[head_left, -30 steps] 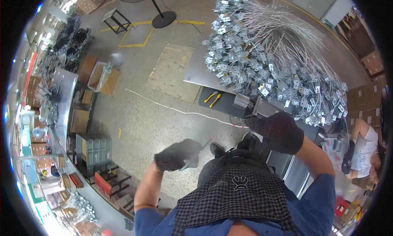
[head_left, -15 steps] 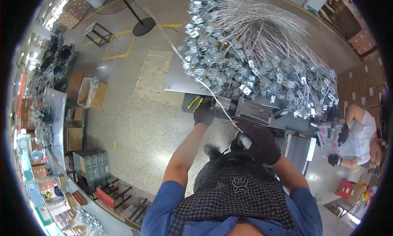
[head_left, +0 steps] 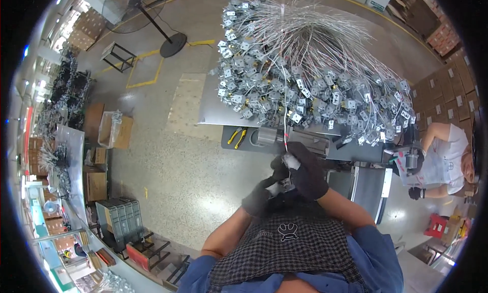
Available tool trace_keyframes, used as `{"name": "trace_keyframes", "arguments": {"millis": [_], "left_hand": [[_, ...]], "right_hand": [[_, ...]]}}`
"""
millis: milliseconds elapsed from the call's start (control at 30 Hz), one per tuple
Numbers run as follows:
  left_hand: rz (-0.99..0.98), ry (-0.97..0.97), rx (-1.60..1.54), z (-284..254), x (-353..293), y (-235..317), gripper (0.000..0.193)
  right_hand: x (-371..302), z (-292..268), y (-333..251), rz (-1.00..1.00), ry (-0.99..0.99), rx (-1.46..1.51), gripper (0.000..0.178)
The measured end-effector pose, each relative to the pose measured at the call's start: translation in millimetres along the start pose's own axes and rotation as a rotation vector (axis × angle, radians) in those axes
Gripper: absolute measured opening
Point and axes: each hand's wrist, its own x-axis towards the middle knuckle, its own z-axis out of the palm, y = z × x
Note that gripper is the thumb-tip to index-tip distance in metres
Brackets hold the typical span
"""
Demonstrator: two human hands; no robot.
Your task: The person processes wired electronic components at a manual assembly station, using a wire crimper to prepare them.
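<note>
Left hand [head_left: 259, 195], nearest the apron [head_left: 310, 250]: fingers curled; whether it pinches anything cannot be told. Right hand [head_left: 307, 173], just beside it: closed around the near end of a white cable [head_left: 285, 107] — judged light, bendable, best gripped near its red marks [head_left: 286, 135]. Beyond: metal brackets [head_left: 325, 92] heaped on the counter [head_left: 209, 112].

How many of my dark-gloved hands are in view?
2: your left hand, near the black checked apron, and your right hand, at the thin white cable's lower visible end. Both show plainly.
</note>
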Motion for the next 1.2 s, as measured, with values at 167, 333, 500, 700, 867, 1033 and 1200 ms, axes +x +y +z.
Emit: {"name": "trace_keyframes", "arguments": {"millis": [167,333,500,700,867,1033,1200], "left_hand": [[0.04,0.207,0.282,7,-5,17,0.034],[-0.004,0.389,0.279,7,-19,18,0.03],[0.011,0.437,0.287,-2,-31,4,0.031],[-0.101,0.42,0.417,-15,-52,2,0.035],[0.054,0.507,0.424,-25,-63,-7,0.033],[0.05,0.545,0.505,-41,-71,-27,0.037],[0.116,0.613,0.642,-36,-73,-23,0.047]], "right_hand": [[10,19,-22,0.069,0.017,0.212,0.028],[13,31,-25,-0.074,0.116,0.085,0.033],[17,33,-22,0.019,0.155,0.189,0.025],[20,48,6,0.391,0.164,0.593,0.032],[5,44,28,-0.131,0.255,-0.088,0.031],[3,66,-4,-0.187,0.304,0.011,0.024],[5,68,-5,-0.226,0.168,-0.348,0.019]]}}
